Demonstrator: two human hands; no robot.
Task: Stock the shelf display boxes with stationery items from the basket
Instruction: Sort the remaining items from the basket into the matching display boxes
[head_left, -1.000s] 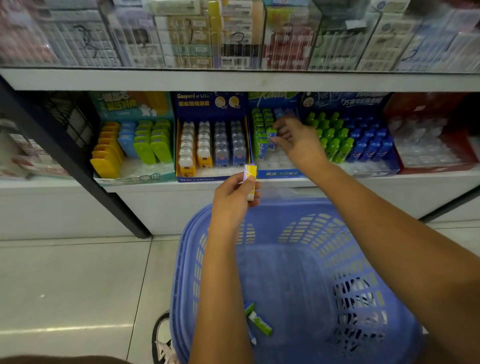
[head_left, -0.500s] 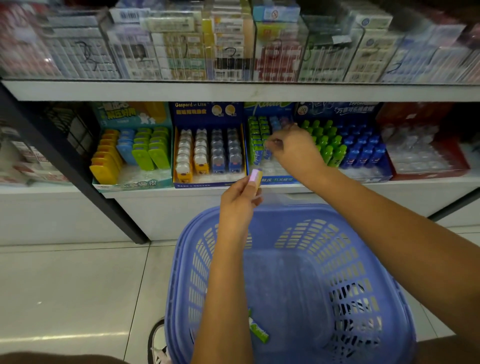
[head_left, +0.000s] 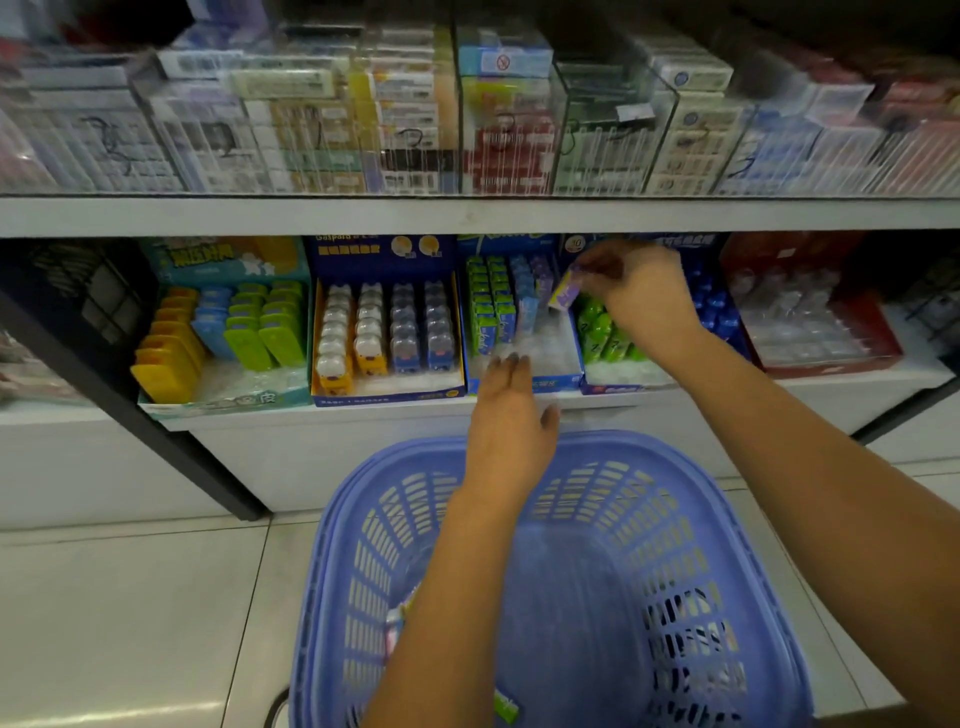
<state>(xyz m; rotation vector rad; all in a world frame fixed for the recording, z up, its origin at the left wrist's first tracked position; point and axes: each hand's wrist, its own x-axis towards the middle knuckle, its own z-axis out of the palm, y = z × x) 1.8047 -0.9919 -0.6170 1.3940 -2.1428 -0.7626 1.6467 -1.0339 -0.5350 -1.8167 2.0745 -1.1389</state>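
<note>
Stationery is on the move: the small purple-and-yellow wrapped eraser (head_left: 565, 287) that the left hand (head_left: 511, 415) pinched above the basket half a second ago now sits in the right hand (head_left: 636, 291), whose fingertips grip it tilted over the blue cardboard display box (head_left: 524, 382) of green and blue erasers. The left hand is now empty, fingers loosely spread and pointing at the box's front edge. That handover suggests the piece is about to be slotted into the purple row at the box's right side, which looks only part filled (its clear tray shows bare at the front). The eraser is blurred, a short wrapped block. A few items, one green, remain low in the lilac plastic slotted basket (head_left: 675, 499) below.
</note>
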